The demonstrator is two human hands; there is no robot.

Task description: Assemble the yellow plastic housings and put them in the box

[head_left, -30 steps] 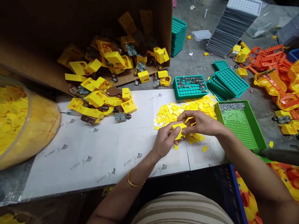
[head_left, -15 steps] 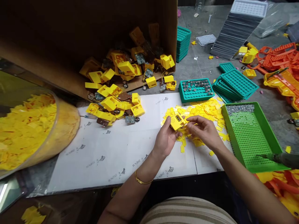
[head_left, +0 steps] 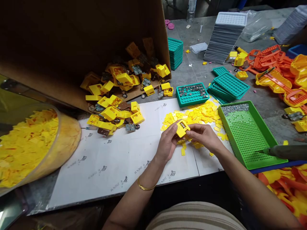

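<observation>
My left hand [head_left: 167, 143] grips a small yellow plastic box [head_left: 181, 128] with an open compartment on its upper face. My right hand [head_left: 203, 136] closes on the box's right side, fingers pinched against it; I cannot tell whether a small piece is between them. Both hands hover over a heap of small flat yellow plastic pieces [head_left: 199, 115] spread on white paper sheets [head_left: 120, 156].
A tipped cardboard carton [head_left: 72, 48] spills yellow boxes with circuit boards [head_left: 115, 110]. A clear tub of yellow pieces [head_left: 26, 143] lies left. A teal tray of button cells [head_left: 192, 93] and a green perforated tray with screws [head_left: 247, 134] stand right, a screwdriver [head_left: 283, 150] beside it. Orange and yellow parts [head_left: 280, 73] lie far right.
The left hand turned the yellow box so its open compartment faces up. The right hand drew back to the pile, then closed on the box again. The view shifted.
</observation>
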